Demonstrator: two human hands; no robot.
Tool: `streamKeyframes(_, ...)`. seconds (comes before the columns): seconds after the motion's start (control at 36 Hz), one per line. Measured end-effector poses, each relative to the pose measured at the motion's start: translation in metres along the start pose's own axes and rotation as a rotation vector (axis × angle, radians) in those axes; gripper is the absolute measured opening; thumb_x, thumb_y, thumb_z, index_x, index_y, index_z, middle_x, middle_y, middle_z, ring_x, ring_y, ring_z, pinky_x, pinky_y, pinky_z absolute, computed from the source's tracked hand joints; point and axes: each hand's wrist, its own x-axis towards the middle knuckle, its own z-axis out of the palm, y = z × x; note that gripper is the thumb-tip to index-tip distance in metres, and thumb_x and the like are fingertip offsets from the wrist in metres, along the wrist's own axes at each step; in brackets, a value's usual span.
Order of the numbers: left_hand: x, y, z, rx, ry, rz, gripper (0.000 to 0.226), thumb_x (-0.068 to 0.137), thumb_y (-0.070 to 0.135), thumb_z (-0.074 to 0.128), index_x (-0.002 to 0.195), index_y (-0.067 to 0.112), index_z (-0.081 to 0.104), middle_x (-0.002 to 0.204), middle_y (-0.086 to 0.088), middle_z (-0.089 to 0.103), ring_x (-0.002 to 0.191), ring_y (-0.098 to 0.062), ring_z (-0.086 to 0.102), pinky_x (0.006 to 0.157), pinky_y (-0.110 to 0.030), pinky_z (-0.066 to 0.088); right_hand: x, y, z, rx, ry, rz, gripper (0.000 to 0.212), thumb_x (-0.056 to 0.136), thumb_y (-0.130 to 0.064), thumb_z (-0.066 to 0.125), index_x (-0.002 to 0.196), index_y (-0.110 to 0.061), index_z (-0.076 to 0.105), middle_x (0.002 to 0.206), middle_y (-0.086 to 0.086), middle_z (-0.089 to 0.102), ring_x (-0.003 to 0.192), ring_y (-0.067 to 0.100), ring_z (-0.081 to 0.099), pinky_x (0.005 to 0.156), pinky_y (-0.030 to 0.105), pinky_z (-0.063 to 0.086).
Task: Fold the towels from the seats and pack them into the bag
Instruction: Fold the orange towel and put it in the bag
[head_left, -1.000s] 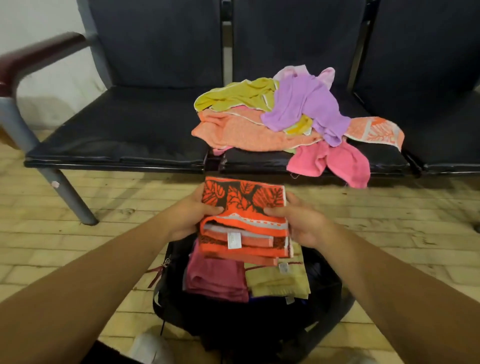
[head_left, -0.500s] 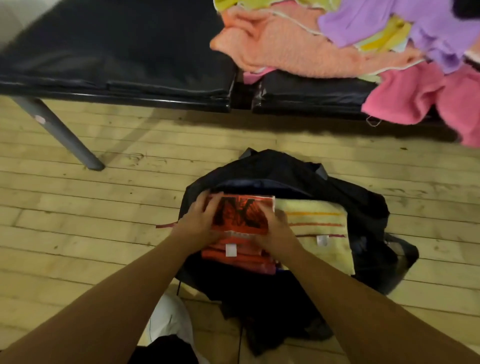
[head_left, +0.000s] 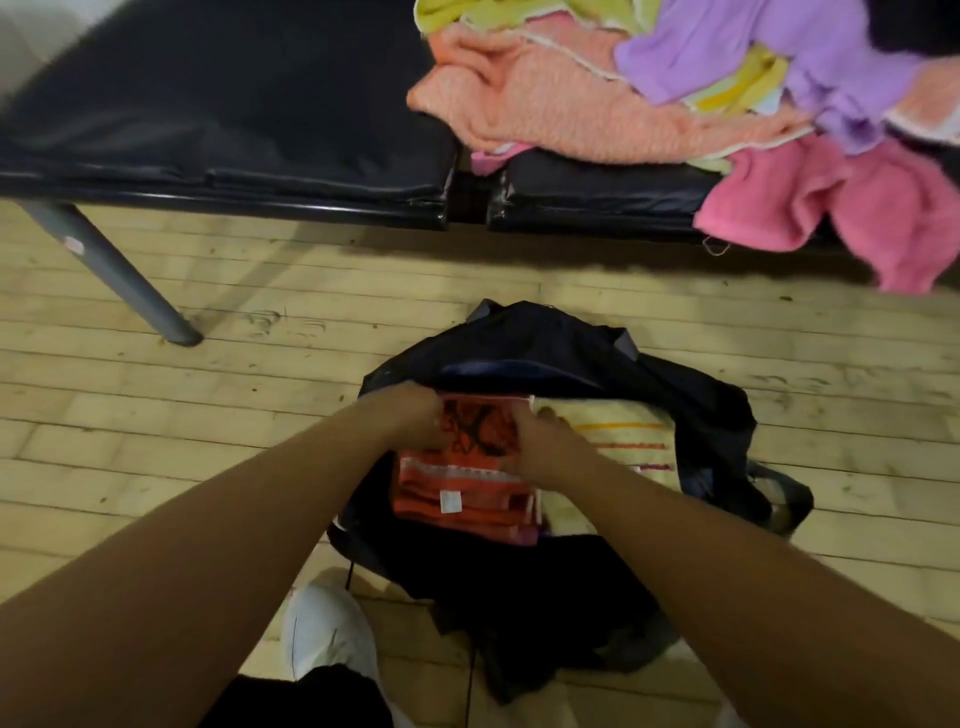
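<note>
Where the orange towel (head_left: 467, 491) lies, a yellow towel (head_left: 621, 431) sits beside.

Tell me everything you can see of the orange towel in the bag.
Folded into a thick rectangle, the orange towel looks like terry cloth, with a black leaf print at its far end, a pale stripe across it and a white tag near the front. It lies flat in the open black bag, against a yellow towel on its right. The left hand and right hand grip its far end.
</note>
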Motion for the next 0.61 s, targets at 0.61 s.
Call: streamKeyframes(0.61,-0.015,0.168,-0.229,-0.259,0.697,0.261,0.028,0.086,0.032,0.062,0.097,0.008,0.07,0.103,-0.005,0.067,0.1,-0.023,0.06,0.081,-0.032,0.044,-0.107,0.103,-0.319,-0.132,0.812,0.044,0.017,0.088,-0.009,0.064,0.085,0.008,0.066,0.088,0.025,0.064,0.087,0.04,0.059,0.071,0.034,0.033)
